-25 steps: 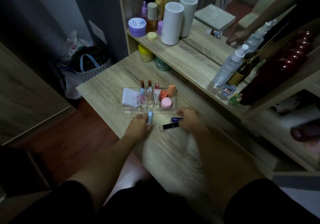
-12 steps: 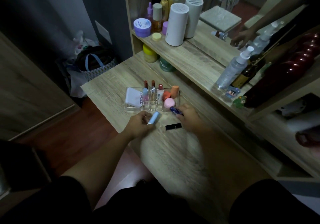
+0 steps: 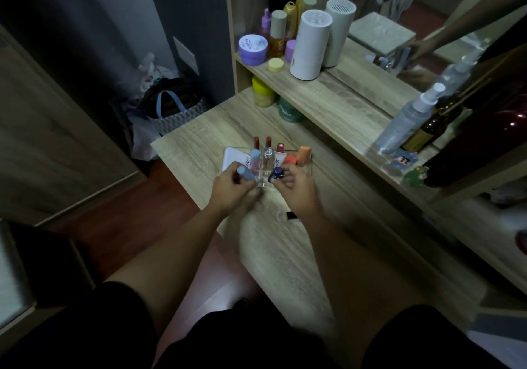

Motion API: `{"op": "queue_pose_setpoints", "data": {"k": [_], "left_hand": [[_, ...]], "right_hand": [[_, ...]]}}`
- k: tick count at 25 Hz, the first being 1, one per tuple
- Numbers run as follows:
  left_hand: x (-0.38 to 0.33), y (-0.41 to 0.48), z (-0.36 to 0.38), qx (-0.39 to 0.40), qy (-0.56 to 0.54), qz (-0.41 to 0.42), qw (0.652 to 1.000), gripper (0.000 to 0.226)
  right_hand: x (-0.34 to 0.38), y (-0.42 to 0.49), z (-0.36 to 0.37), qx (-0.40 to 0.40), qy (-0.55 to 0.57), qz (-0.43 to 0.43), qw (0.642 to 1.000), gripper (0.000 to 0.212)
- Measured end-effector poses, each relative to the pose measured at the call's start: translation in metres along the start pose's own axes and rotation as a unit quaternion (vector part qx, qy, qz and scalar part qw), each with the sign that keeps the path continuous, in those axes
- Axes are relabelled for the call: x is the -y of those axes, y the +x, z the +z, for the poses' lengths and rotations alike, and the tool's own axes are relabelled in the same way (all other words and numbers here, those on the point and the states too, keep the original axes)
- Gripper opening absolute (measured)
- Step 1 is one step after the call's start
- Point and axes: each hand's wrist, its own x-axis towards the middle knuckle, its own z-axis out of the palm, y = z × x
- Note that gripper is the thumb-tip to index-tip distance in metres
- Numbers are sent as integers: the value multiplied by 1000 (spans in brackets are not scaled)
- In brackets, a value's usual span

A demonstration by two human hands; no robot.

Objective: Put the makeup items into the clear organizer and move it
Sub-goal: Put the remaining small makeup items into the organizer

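1. Head view, centre: clear organizer point(image 3: 306, 160) sits on the wooden worktop point(image 3: 285, 254), near its far edge. Inside, upright: three lipsticks at the back, a small glass bottle point(image 3: 267, 161), a white tube, an orange sponge point(image 3: 303, 155) at right, and a white compact point(image 3: 234, 159) at left.
2. Head view, L hand point(image 3: 229, 190): grip pinching a light-blue tube point(image 3: 245, 173), held tilted at the organizer's near-left corner.
3. Head view, R hand point(image 3: 296, 187): grip pinching a dark-blue tube point(image 3: 276, 174), cap up, over the organizer's near edge, approx. mid-width.
4. Head view, near side: a black tube point(image 3: 291, 215) lies flat on the worktop, partly hidden by the R wrist, apart from the organizer.
5. Head view, rear: shelf point(image 3: 328, 95) w/ a white cylinder point(image 3: 309, 44), a purple jar point(image 3: 252, 49) and a spray bottle point(image 3: 407, 119).
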Motion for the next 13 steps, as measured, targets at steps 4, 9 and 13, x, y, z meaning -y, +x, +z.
{"op": "queue_pose_setpoints", "data": {"k": [4, 9, 13], "left_hand": [[-3, 6, 1, -24, 25, -6, 999, 9], [-5, 14, 7, -5, 116, 27, 993, 13], [-7, 17, 11, 16, 146, 45, 988, 15]], "right_hand": [[3, 0, 14, -29, 39, -15, 999, 27], [-1, 4, 23, -21, 18, -14, 1000, 28], [-3, 7, 26, -22, 3, 1, 1000, 31]]}}
